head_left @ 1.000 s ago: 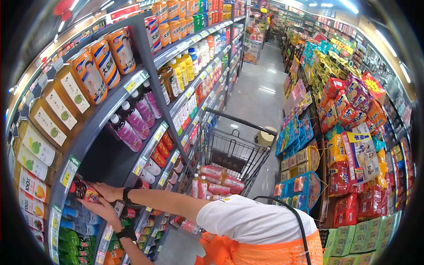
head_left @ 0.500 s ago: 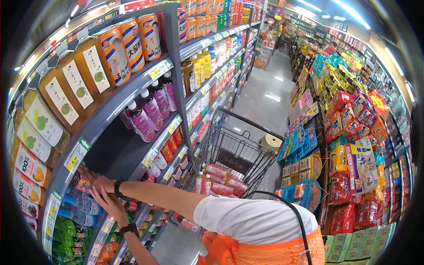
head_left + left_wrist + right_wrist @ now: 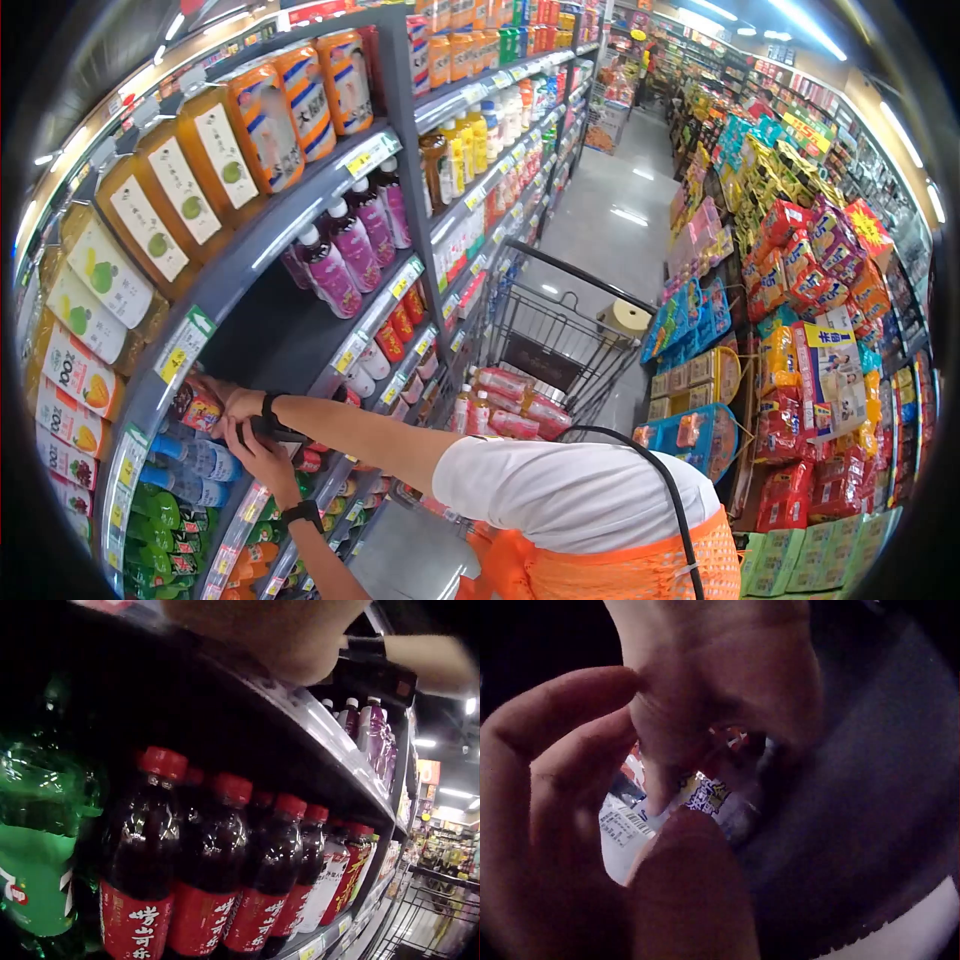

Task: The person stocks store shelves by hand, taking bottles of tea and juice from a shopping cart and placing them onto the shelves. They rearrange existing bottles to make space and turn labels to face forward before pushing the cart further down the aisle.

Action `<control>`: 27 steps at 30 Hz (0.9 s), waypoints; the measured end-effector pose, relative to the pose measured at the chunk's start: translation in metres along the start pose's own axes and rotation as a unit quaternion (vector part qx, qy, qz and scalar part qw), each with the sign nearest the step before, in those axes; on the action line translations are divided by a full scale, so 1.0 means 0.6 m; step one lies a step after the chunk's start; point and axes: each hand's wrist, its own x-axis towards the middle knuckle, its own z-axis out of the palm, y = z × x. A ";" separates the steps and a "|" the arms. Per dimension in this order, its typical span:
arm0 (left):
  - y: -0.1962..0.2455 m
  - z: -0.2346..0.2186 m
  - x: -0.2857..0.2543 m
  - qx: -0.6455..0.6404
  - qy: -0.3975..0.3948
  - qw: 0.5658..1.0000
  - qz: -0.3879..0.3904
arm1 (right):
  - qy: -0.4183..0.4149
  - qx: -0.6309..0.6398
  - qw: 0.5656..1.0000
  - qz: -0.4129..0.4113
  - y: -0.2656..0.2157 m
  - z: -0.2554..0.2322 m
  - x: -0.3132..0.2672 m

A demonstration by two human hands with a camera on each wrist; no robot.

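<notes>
My right hand (image 3: 236, 403) reaches into the shelf and holds a drink bottle (image 3: 200, 410) with a red, dark and yellow label. The bottle lies under the upper shelf's edge and partly out of sight. In the right wrist view the right hand's fingers reach down over a label (image 3: 701, 796) with yellow lettering and a barcode. My left hand (image 3: 266, 462) is just below the right wrist, beside the black camera strapped there. Its bent fingers (image 3: 562, 697) and thumb cross close in front of that camera; I cannot tell whether they hold anything.
Clear water bottles (image 3: 195, 470) and green bottles (image 3: 165, 535) lie below. Purple bottles (image 3: 332, 270) stand deeper on the shelf. Red-capped cola bottles (image 3: 210, 870) fill a lower tier. A cart (image 3: 545, 350) with red-labelled bottles stands to the right, near snack displays (image 3: 800, 380).
The left hand has left the bottle and drawn back to the right wrist. The bottle has shifted deeper under the upper shelf, its red cap now hidden. The head view has turned slightly.
</notes>
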 end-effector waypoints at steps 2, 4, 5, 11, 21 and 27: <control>0.009 -0.009 0.009 0.004 -0.010 1.000 -0.019 | -0.009 0.000 1.000 0.001 -0.011 0.001 0.008; 0.030 -0.028 0.004 -0.014 -0.022 0.999 -0.041 | -0.011 0.001 1.000 0.002 -0.018 -0.005 0.008; 0.042 -0.038 -0.005 -0.023 -0.030 0.998 -0.052 | -0.003 -0.006 1.000 0.009 -0.022 -0.003 0.009; 0.119 -0.113 -0.147 -0.051 -0.120 0.991 -0.024 | 0.029 -0.039 0.999 -0.010 -0.003 0.024 0.016; 0.198 -0.158 -0.591 -0.226 -0.433 0.859 -0.153 | 0.204 -0.144 0.912 -0.326 0.012 -0.062 -0.262; 0.255 -0.124 -0.523 -0.333 -0.472 0.748 -0.327 | 0.013 -0.130 0.985 -0.110 0.275 0.017 -0.673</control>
